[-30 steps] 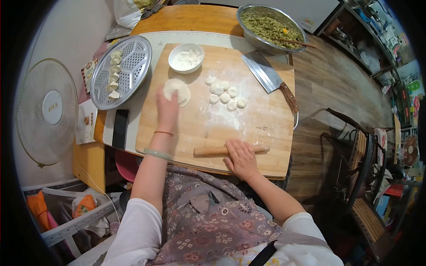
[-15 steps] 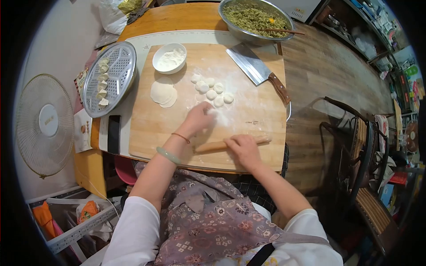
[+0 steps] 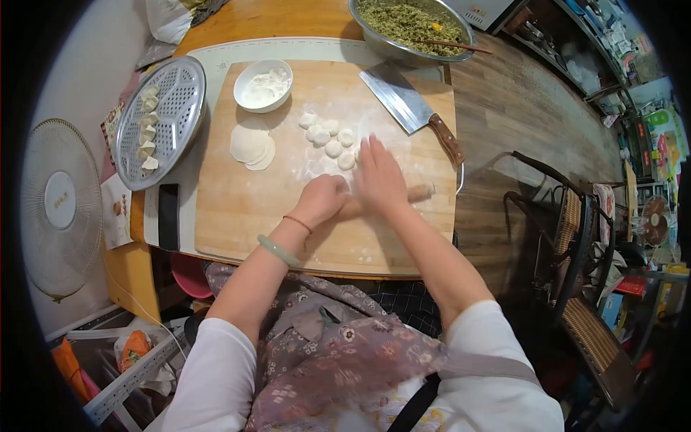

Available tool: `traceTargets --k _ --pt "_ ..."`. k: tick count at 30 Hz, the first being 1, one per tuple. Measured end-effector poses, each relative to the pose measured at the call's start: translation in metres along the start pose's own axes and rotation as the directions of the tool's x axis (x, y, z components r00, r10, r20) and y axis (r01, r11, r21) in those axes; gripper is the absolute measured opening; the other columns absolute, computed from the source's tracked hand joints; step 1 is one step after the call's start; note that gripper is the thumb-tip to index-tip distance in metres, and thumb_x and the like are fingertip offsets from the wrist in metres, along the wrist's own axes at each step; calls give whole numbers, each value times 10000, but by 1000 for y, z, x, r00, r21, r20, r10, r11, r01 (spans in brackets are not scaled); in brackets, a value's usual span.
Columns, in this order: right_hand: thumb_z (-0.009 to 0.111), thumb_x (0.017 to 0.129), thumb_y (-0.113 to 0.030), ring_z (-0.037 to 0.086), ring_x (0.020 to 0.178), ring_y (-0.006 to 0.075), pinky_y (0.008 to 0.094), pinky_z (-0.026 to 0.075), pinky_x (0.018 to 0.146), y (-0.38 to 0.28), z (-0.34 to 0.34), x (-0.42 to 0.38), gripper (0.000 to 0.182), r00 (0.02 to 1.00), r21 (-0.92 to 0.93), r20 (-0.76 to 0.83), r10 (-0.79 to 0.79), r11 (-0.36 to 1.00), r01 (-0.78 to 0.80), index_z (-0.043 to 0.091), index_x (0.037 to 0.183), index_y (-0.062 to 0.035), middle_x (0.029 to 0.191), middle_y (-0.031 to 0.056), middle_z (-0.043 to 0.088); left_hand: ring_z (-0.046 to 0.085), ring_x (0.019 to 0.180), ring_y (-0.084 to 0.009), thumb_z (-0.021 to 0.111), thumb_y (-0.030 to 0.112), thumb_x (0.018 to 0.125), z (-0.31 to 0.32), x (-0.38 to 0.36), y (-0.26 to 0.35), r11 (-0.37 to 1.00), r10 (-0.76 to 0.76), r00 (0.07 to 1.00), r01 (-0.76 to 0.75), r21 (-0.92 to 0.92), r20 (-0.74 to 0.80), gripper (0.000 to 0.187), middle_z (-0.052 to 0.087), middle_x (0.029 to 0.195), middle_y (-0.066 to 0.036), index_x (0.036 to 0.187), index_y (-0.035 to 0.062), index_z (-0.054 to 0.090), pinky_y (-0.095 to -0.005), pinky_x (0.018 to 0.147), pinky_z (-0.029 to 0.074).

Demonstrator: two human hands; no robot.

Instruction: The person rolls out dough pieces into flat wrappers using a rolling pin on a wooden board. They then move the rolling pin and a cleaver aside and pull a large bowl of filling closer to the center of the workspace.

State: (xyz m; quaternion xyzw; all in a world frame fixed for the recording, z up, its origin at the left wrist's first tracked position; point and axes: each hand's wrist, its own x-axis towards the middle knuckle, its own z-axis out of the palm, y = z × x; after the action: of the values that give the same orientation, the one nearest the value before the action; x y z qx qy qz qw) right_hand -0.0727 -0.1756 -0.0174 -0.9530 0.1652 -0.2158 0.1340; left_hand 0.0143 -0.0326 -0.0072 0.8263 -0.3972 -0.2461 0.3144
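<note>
My right hand lies flat over a wooden rolling pin, its fingers stretched out towards the dough pieces. My left hand is closed close beside it, thumb and fingers together at the pin's near side; whatever they pinch is hidden. Just beyond both hands, several small flattened rounds of dough lie on the floured wooden board. Thin rolled dough wrappers overlap in a stack to the left. Behind them stands a white bowl of flour.
A cleaver rests at the board's right, handle towards the edge. Beyond it stands a steel bowl of green filling with chopsticks across. At left are a perforated steel tray with several dumplings, a phone and a fan.
My right hand and the rolling pin have moved away from me, up to my left hand. The right fingers have gone from curled round the pin to stretched flat over it.
</note>
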Motion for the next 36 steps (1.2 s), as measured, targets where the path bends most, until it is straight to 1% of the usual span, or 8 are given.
traceTargets --k 2,6,8,14,21,25,31,36 --pt "560 803 -220 396 1257 354 449 340 1023 -9 -24 -46 545 961 13 268 -63 998 62 448 1281 16 1355 226 403 617 710 -304 623 181 789 0 -9 -2 995 95 995 -94 14 -28 158 628 735 -161 842 32 632 -388 666 486" --pt "571 792 -207 405 1251 350 453 348 1011 -10 -8 -22 563 967 -47 238 -87 994 101 436 1284 32 1351 219 410 601 663 -304 613 183 787 0 -17 1 990 -90 996 88 -111 -13 160 617 717 -156 831 30 615 -379 632 480" --pt "571 802 -212 405 1245 363 455 348 1007 -5 10 24 585 997 -17 -67 -46 999 45 404 1305 35 1351 223 408 600 666 -307 615 179 783 -4 -7 4 998 -46 992 41 -45 -116 157 619 719 -154 817 26 605 -377 628 478" --pt "565 797 -188 441 1204 379 455 358 997 -21 -26 -49 540 959 34 245 -140 990 136 442 1268 46 1311 254 435 607 680 -312 618 137 771 -5 -15 0 999 44 998 -45 -26 -55 120 621 722 -156 801 22 596 -375 642 483" --pt "543 818 -187 413 1237 378 443 346 1021 -18 6 27 551 999 21 -36 8 1000 -8 409 1301 41 1342 244 414 605 662 -314 631 147 771 -4 0 -2 998 -45 993 41 -40 -113 143 618 707 -153 781 9 596 -374 637 482" --pt "530 846 -212 336 1296 360 441 303 1050 -23 -21 -43 597 943 13 331 -26 1000 23 333 1348 44 1403 239 338 611 681 -312 648 155 753 -6 -12 -6 997 15 999 -18 -79 -39 153 615 717 -153 763 12 595 -379 621 475" --pt "578 797 -249 366 1279 360 458 325 1029 -19 11 17 646 996 3 56 -73 997 73 368 1330 47 1378 237 376 602 683 -330 623 128 754 -8 -18 -8 992 -108 994 106 -69 -33 123 612 714 -164 801 21 586 -394 635 476" --pt "570 800 -230 383 1265 362 455 328 1026 -22 -9 -26 625 981 4 181 -68 998 69 373 1324 48 1367 237 387 596 663 -327 646 144 752 -12 -10 -10 1000 8 1000 -8 -21 6 142 618 715 -158 798 23 588 -389 631 478"
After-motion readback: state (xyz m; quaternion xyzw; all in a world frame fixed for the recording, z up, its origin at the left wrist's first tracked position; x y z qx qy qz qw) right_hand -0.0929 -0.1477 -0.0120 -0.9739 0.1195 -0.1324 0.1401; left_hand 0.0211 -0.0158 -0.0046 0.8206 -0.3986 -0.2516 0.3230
